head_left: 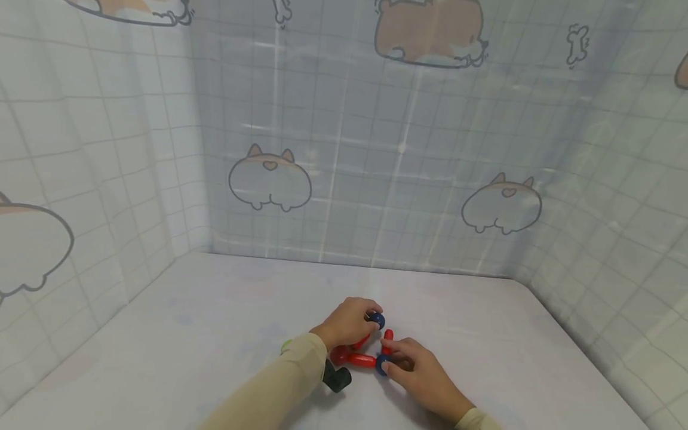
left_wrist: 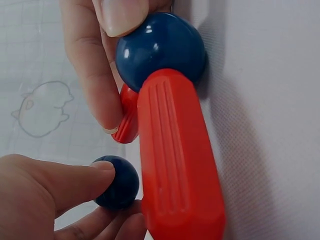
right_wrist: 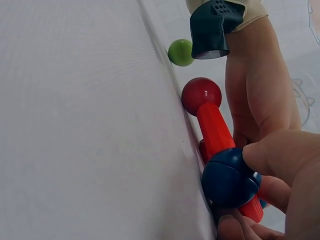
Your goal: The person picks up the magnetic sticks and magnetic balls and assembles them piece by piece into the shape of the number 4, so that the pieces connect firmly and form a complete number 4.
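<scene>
Referenced to the red ball (head_left: 338,356) on the counter (head_left: 484,334): green ball (right_wrist: 180,52) to its left, mostly blocked from my head view by the left sleeve (head_left: 279,379). I see the left hand (head_left: 346,322) pinching the far blue ball (head_left: 379,321), beyond and right; the right hand (head_left: 424,375) pinches the near blue ball (right_wrist: 227,181), linked rightward by a red rod (head_left: 361,361).

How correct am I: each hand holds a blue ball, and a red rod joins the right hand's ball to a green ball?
One colour is wrong: the red rod joins the blue ball in the right hand to a red ball, not a green one, as the right wrist view shows. The rest is right.
</scene>
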Motion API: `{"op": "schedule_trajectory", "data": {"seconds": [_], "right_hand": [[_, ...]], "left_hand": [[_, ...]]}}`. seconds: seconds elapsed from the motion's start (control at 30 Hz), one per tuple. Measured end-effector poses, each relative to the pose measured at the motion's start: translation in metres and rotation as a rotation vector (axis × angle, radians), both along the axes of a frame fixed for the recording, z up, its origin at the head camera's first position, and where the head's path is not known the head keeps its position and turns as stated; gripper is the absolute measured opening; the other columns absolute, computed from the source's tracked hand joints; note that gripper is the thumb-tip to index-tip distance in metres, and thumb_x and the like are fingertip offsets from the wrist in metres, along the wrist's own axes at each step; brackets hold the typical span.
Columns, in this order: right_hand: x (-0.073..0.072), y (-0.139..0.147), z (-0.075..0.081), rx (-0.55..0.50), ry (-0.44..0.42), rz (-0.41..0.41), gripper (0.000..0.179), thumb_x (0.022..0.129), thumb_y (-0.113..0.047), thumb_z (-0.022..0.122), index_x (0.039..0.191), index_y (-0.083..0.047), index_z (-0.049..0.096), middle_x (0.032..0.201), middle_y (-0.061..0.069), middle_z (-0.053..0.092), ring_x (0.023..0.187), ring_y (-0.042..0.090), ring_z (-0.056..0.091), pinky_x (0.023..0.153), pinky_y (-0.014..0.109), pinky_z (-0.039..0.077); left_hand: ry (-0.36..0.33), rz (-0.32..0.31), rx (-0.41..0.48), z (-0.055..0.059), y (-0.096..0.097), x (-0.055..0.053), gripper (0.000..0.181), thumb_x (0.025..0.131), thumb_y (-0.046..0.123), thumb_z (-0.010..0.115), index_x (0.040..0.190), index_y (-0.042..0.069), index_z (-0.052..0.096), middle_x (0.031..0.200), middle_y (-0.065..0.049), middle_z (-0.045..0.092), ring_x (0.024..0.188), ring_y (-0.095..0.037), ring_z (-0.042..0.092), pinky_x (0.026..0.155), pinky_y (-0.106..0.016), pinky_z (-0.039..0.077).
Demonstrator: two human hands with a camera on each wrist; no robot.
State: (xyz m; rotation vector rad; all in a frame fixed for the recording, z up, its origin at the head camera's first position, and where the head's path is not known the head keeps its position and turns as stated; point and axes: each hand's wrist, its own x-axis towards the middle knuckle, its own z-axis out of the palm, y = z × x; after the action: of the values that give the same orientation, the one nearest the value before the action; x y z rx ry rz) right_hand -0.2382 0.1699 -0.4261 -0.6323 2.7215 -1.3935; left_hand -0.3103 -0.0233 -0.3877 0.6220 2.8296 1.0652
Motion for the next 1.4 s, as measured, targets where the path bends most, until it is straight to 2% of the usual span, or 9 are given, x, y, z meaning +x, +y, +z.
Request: {"op": "schedule_trajectory", "data": {"seconds": [0.27,0.43,0.6,0.83,1.07,1.4], "right_hand": [[0.000,-0.001,0.000,0.011,-0.039,-0.017,0.046,0.090,-0.040,0.067,0.131,-0.018,0.063,0.109,0.000,0.058,0.096,0.014,0.061,0.078,0.023,0.051],[-0.001,-0.001,-0.001,0.027,-0.008,-0.022,0.046,0.091,-0.040,0.066,0.131,-0.018,0.063,0.110,-0.001,0.057,0.096,0.014,0.060,0.077,0.024,0.051],[0.000,0.000,-0.001,0.032,0.014,-0.020,0.045,0.092,-0.039,0.065,0.132,-0.017,0.062,0.113,-0.001,0.056,0.096,0.012,0.061,0.076,0.025,0.050],[0.001,-0.001,0.000,0.032,0.036,-0.008,0.045,0.093,-0.039,0.064,0.132,-0.016,0.061,0.115,0.000,0.057,0.091,0.014,0.058,0.074,0.025,0.050],[-0.001,-0.002,0.001,-0.002,0.085,0.016,0.047,0.092,-0.034,0.066,0.134,-0.012,0.060,0.117,0.002,0.056,0.095,0.012,0.061,0.077,0.026,0.050],[-0.001,0.000,-0.002,-0.008,0.081,0.024,0.048,0.093,-0.034,0.065,0.136,-0.013,0.058,0.117,0.001,0.056,0.098,0.011,0.062,0.080,0.026,0.050]], "left_hand": [[-0.040,-0.006,0.030,0.003,0.001,0.000,0.033,0.090,0.018,0.069,0.123,0.015,0.067,0.108,-0.003,0.067,0.095,-0.019,0.061,0.085,-0.040,0.053],[-0.039,-0.029,0.042,0.004,0.002,-0.005,0.032,0.091,0.017,0.067,0.123,0.015,0.067,0.110,-0.003,0.067,0.096,-0.018,0.061,0.089,-0.042,0.051],[-0.039,-0.054,0.032,0.003,0.005,-0.011,0.033,0.092,0.019,0.066,0.124,0.015,0.066,0.110,-0.002,0.067,0.094,-0.017,0.061,0.088,-0.041,0.052],[-0.086,-0.055,0.037,0.006,0.009,-0.012,0.033,0.093,0.022,0.064,0.125,0.021,0.066,0.117,-0.004,0.065,0.095,-0.018,0.061,0.086,-0.045,0.052],[-0.058,-0.119,0.026,0.009,0.010,-0.016,0.028,0.094,0.021,0.060,0.121,0.022,0.068,0.116,-0.002,0.065,0.101,-0.017,0.059,0.091,-0.047,0.047],[-0.124,-0.105,0.015,0.002,0.017,-0.016,0.027,0.094,0.023,0.062,0.120,0.026,0.068,0.115,-0.001,0.065,0.099,-0.020,0.058,0.087,-0.052,0.047]]}}
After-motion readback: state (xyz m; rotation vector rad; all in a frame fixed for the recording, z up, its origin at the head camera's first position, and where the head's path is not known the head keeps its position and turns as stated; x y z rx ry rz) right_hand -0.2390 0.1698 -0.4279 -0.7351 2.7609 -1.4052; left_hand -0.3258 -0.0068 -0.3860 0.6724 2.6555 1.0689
